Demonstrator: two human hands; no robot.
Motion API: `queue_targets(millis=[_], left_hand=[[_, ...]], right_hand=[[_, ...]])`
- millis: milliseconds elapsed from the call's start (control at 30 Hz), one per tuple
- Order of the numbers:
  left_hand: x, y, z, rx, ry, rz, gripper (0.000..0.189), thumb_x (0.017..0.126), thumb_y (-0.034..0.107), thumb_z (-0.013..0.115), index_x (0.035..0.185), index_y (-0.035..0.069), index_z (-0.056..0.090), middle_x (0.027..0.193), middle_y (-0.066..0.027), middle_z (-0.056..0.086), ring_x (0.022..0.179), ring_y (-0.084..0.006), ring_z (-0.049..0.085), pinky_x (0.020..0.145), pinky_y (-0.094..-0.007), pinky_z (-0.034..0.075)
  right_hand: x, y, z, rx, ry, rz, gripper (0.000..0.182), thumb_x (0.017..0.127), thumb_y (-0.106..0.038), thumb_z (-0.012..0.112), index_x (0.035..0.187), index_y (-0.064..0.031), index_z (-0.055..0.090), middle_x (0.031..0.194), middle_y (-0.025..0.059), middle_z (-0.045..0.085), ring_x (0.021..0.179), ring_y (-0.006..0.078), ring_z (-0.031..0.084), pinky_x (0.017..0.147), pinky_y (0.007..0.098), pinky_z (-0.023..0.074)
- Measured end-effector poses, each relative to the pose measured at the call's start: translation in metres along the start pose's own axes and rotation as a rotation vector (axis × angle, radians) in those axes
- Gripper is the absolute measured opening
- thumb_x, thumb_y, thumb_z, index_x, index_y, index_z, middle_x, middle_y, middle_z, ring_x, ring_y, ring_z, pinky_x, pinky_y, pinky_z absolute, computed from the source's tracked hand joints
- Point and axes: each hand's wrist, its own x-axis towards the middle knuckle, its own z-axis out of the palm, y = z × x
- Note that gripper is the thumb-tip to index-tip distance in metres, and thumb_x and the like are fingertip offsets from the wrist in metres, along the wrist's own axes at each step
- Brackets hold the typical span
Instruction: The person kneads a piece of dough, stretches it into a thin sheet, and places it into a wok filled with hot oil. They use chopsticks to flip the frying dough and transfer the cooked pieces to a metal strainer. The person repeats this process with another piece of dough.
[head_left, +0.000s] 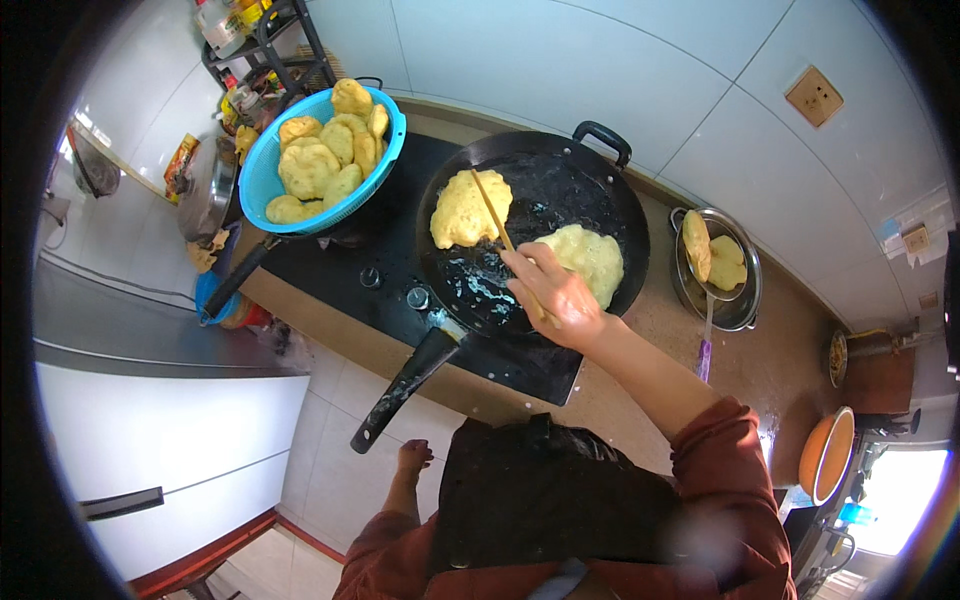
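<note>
My right hand (559, 296) grips wooden chopsticks (491, 206) above a large black frying pan (544, 161) on the stove. Their tips touch or hover over a golden fried flatbread (469, 210) at the pan's left. A paler flatbread (589, 259) lies at the pan's right, partly behind my right hand. Oil glistens on the pan's bottom. My left hand (416, 454) hangs low beside my body, near the end of the pan's long handle (405, 390); its fingers are curled, and nothing can be made out in them.
A blue plastic colander (322, 225) heaped with fried flatbreads stands at the back left. On the counter at right, a skimmer (709, 315) holding two flatbreads rests over a metal pot (679, 289). An orange basin (825, 457) lies farther right. The pan's handle juts over the counter edge.
</note>
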Motion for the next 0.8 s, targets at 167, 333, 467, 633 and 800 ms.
queue_targets(millis=[167,333,467,633,800], left_hand=[[0.036,-0.048,-0.02,-0.052,-0.177,-0.024,0.018,0.08,0.019,0.053,0.09,0.005,0.055,0.067,-0.0054,0.059,0.055,-0.0148,0.058,0.044,-0.0276,0.045],[0.044,-0.07,-0.021,0.177,-0.141,0.25,0.016,0.08,0.019,0.052,0.09,0.007,0.056,0.068,-0.0054,0.059,0.056,-0.0151,0.058,0.045,-0.0278,0.046],[0.046,-0.059,-0.022,0.224,-0.15,0.264,0.018,0.081,0.02,0.052,0.092,0.006,0.056,0.07,-0.0059,0.059,0.059,-0.0154,0.059,0.048,-0.0286,0.047],[0.006,0.005,-0.009,0.02,-0.009,-0.001,0.018,0.081,0.021,0.052,0.09,0.006,0.057,0.07,-0.0059,0.059,0.06,-0.0153,0.06,0.05,-0.0283,0.047],[-0.017,0.016,-0.013,0.188,-0.025,0.034,0.015,0.081,0.023,0.053,0.079,0.009,0.056,0.07,-0.0055,0.059,0.059,-0.0152,0.059,0.05,-0.0287,0.047]], right_hand=[[0.024,0.027,0.01,0.034,0.074,-0.035,0.022,0.081,-0.009,0.054,0.101,0.0011,0.052,0.095,0.0146,0.051,0.069,0.029,0.058,0.057,0.0336,0.0496],[0.042,0.037,-0.003,0.782,0.344,0.59,0.026,0.089,-0.019,0.048,0.099,0.0048,0.055,0.088,0.0108,0.054,0.06,0.0181,0.061,0.053,0.0244,0.0512],[0.048,0.055,-0.008,0.923,0.503,0.725,0.035,0.089,-0.025,0.047,0.097,0.008,0.054,0.083,0.0144,0.053,0.058,0.0221,0.061,0.05,0.0266,0.0519],[0.04,0.065,-0.024,0.992,0.675,0.93,0.037,0.091,-0.028,0.041,0.097,0.0073,0.052,0.081,0.0146,0.052,0.062,0.0252,0.06,0.056,0.0307,0.0512],[0.013,0.057,-0.067,1.404,0.823,0.977,0.036,0.092,-0.03,0.04,0.097,0.0048,0.049,0.081,0.0159,0.052,0.07,0.0268,0.057,0.062,0.0324,0.0497]])
